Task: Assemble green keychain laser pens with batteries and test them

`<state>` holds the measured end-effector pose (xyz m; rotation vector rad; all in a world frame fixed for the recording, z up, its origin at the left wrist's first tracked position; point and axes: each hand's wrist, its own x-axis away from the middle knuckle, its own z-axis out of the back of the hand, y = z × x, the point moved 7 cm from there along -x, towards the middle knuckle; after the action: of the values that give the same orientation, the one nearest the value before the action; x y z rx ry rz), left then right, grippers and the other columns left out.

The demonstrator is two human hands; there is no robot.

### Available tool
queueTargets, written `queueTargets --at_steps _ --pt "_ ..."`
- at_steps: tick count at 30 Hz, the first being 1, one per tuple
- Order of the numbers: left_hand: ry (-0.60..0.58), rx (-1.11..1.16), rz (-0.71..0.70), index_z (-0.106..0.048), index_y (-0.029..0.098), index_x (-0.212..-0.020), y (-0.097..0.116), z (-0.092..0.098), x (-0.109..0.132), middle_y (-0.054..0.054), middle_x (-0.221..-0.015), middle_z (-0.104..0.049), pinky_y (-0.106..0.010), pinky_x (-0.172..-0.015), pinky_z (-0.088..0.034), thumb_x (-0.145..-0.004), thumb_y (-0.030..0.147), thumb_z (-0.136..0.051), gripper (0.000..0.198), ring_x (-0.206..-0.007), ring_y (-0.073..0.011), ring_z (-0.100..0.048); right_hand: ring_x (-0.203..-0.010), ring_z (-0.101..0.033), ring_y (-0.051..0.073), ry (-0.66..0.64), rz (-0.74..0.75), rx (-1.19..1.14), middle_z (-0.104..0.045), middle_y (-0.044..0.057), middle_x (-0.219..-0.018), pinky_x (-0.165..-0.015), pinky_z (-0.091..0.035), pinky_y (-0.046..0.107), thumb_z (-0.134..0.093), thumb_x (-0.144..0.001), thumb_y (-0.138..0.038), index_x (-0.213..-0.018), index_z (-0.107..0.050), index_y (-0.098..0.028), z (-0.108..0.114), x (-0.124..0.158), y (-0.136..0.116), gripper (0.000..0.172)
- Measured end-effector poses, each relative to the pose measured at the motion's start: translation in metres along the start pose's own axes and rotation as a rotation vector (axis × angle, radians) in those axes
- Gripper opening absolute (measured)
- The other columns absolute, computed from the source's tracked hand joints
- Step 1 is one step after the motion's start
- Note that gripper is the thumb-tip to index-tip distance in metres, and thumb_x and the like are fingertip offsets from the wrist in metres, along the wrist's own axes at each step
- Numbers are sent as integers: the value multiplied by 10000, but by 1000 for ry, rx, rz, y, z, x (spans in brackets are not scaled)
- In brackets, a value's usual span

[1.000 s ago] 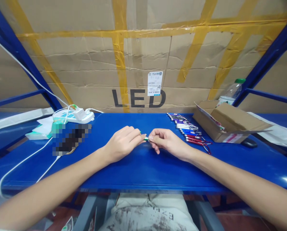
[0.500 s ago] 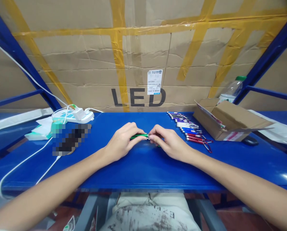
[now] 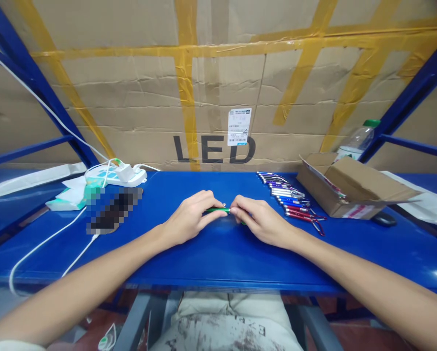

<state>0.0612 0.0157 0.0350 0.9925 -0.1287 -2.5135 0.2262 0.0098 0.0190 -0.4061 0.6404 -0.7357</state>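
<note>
In the head view a slim green pen-shaped metal tube (image 3: 217,209) lies level between my two hands, above the blue table. My left hand (image 3: 195,214) pinches its left part between thumb and fingers. The fingers of my right hand (image 3: 257,217) close on its right end, which they hide. A bit of green shows beneath the right fingers, perhaps its clip. To the right of that hand, a row of similar tubes with carabiner clips (image 3: 289,197) lies on the table, in black, purple, silver, blue and red.
An opened cardboard box (image 3: 350,190) stands at the right, with a black computer mouse (image 3: 384,219) beside it and a bottle (image 3: 361,139) behind. At the left are a power strip (image 3: 125,176), a tissue pack (image 3: 70,195), a blurred dark phone-like object (image 3: 114,212) and white cables.
The right fingers now close on the tube's right end, and the silvery piece between the hands is mostly hidden. The whole view has shifted slightly, so the scene sits a little further right.
</note>
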Motion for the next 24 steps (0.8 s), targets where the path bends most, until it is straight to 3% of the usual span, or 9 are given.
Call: queueTargets --at_steps 4,6,12,18,24 --pt "-3 6 63 -727 180 -1118 -4 1 -2 -57 -951 -716 -327 -863 -536 -1109 364 -589 230 -909 -200 -671 -764 -607 197 69 -13 36 -652 26 -851 -765 -449 321 -364 -1162 -400 -905 -545 -249 13 -2 6 348" --pt "8 27 124 -730 186 -1110 -9 3 -2 -56 -973 -742 -325 -858 -545 -1101 371 -605 223 -907 -199 -697 -764 -599 204 90 -13 122 -660 32 -865 -748 -427 325 -441 -1129 -367 -941 -579 -242 23 -1 10 265" --pt "36 235 351 -714 202 -1144 -30 1 3 -20 -877 -812 -284 -737 -577 -1090 419 -598 252 -752 -176 -759 -758 -576 190 -246 17 136 -648 19 -849 -714 -410 304 -653 -990 -264 -870 -609 -222 25 3 24 134" --pt "24 304 379 -717 185 -1136 -32 -3 3 -24 -863 -806 -263 -694 -564 -1086 414 -598 263 -716 -153 -722 -925 -583 236 -459 38 88 -655 72 -978 -856 -466 371 -526 -1102 -367 -915 -621 -215 16 10 22 260" --pt "-4 330 401 -722 191 -1114 -29 -6 3 -23 -859 -810 -262 -688 -566 -1088 432 -591 276 -720 -157 -732 -868 -557 232 -340 -21 94 -622 71 -978 -840 -471 387 -415 -1142 -471 -957 -561 -230 16 11 24 338"
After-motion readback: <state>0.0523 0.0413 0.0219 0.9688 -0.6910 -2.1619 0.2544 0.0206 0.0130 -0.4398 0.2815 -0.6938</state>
